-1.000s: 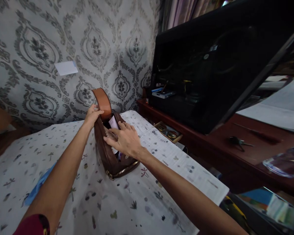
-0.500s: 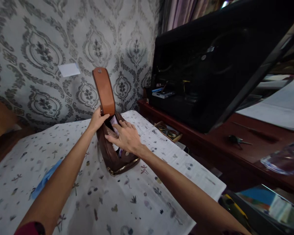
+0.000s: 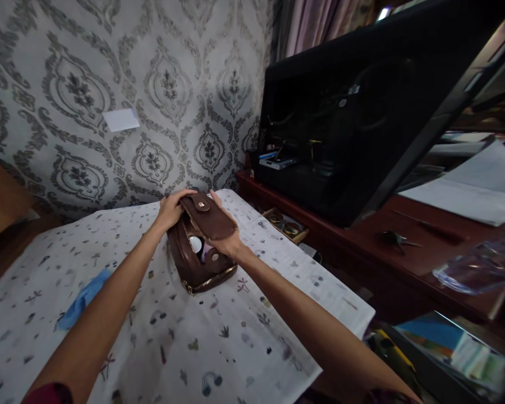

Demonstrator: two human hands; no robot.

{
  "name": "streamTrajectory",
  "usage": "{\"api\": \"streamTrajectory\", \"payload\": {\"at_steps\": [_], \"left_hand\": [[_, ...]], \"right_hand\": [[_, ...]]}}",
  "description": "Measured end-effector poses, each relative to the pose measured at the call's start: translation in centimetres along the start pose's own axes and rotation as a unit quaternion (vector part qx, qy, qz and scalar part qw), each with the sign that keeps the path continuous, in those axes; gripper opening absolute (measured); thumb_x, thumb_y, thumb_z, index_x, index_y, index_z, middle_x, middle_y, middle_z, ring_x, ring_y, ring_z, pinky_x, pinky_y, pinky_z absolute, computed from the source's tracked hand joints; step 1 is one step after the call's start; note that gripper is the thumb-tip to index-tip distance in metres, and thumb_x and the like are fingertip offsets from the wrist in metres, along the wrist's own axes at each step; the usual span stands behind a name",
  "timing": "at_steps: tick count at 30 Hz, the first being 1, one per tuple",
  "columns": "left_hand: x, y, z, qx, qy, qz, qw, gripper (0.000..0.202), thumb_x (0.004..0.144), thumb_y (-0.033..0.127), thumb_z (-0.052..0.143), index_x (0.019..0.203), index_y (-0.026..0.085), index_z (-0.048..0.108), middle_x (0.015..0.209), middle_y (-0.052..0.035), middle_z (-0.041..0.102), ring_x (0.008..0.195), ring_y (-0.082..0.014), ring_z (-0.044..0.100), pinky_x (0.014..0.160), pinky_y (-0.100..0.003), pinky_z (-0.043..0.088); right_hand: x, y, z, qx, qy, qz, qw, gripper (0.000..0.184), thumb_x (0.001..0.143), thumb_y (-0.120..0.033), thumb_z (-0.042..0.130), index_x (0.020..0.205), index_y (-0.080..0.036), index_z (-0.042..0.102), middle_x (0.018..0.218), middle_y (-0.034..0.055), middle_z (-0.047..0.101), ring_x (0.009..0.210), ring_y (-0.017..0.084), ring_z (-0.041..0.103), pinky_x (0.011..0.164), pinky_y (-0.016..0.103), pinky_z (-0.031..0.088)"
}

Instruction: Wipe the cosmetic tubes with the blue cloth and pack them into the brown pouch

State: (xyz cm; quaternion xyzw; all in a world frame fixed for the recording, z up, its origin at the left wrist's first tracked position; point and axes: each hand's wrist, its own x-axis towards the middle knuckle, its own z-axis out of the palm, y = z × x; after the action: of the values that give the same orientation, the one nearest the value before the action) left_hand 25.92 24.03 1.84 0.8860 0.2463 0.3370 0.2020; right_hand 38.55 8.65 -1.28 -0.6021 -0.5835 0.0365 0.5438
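A small brown leather bag (image 3: 183, 261) stands on the patterned white cloth. Its flap (image 3: 212, 221), brown with a round metal snap, lies folded over the top. The front of the opening still gapes below the flap, showing a round white item (image 3: 195, 244) and something pale purple (image 3: 207, 251) inside. My left hand (image 3: 170, 211) is closed on the bag's far left top edge, beside the flap. Along the bag's right side, my right hand (image 3: 228, 245) lies partly under the flap. Most of its fingers are hidden; one fingertip shows past the flap's far right edge.
A blue cloth (image 3: 84, 300) lies left of my left forearm. To the right, a large black screen (image 3: 340, 123) stands on a red-brown desk (image 3: 362, 247) with keys (image 3: 398, 239) and papers (image 3: 471, 185). An open drawer (image 3: 287, 225) holds round items. Patterned wallpaper rises behind.
The flap, upright with its tan inner side showing, has come down over the bag. My right hand has moved from inside the opening to the bag's right side.
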Motion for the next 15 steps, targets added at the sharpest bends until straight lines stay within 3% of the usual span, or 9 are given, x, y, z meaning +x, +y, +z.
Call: {"api": "streamTrajectory", "payload": {"at_steps": [3, 8, 12, 15], "left_hand": [[-0.4, 0.5, 0.2, 0.013, 0.007, -0.012, 1.0, 0.046, 0.08, 0.018, 0.049, 0.121, 0.026, 0.068, 0.129, -0.0031, 0.069, 0.124, -0.0247, 0.059, 0.111, -0.043, 0.041], [-2.5, 1.7, 0.3, 0.02, 0.049, -0.041, 0.998, 0.044, 0.081, 0.027, 0.055, 0.124, 0.019, 0.057, 0.129, -0.0112, 0.063, 0.123, -0.0278, 0.056, 0.109, -0.046, 0.042], [-6.1, 5.1, -0.7, 0.024, 0.063, -0.055, 0.996, 0.037, 0.087, 0.036, 0.055, 0.118, 0.017, 0.049, 0.115, -0.0121, 0.06, 0.106, -0.0262, 0.059, 0.092, -0.042, 0.049], [-8.9, 8.7, -1.8, 0.109, 0.045, 0.024, 0.993, 0.016, 0.09, 0.033, 0.052, 0.099, 0.02, 0.052, 0.102, -0.0078, 0.058, 0.101, -0.0253, 0.057, 0.088, -0.04, 0.047]], "right_hand": [[-0.1, 0.0, -0.8, 0.024, -0.011, 0.006, 1.0, 0.063, 0.076, -0.036, 0.072, 0.136, -0.029, 0.056, 0.124, 0.0044, 0.071, 0.115, 0.03, 0.066, 0.102, 0.045, 0.051], [-1.0, -0.8, -2.3, 0.069, -0.017, -0.011, 0.997, 0.048, 0.074, -0.031, 0.07, 0.121, -0.026, 0.065, 0.125, 0.0048, 0.071, 0.118, 0.029, 0.065, 0.105, 0.044, 0.048], [-1.9, -1.4, -2.5, 0.096, 0.008, 0.006, 0.995, 0.043, 0.074, -0.029, 0.069, 0.116, -0.026, 0.067, 0.119, 0.003, 0.074, 0.114, 0.027, 0.067, 0.103, 0.042, 0.05], [-2.1, -1.6, -2.2, 0.102, 0.022, 0.021, 0.994, 0.04, 0.074, -0.03, 0.07, 0.114, -0.026, 0.068, 0.115, 0.0026, 0.076, 0.109, 0.027, 0.07, 0.099, 0.04, 0.052]]}}
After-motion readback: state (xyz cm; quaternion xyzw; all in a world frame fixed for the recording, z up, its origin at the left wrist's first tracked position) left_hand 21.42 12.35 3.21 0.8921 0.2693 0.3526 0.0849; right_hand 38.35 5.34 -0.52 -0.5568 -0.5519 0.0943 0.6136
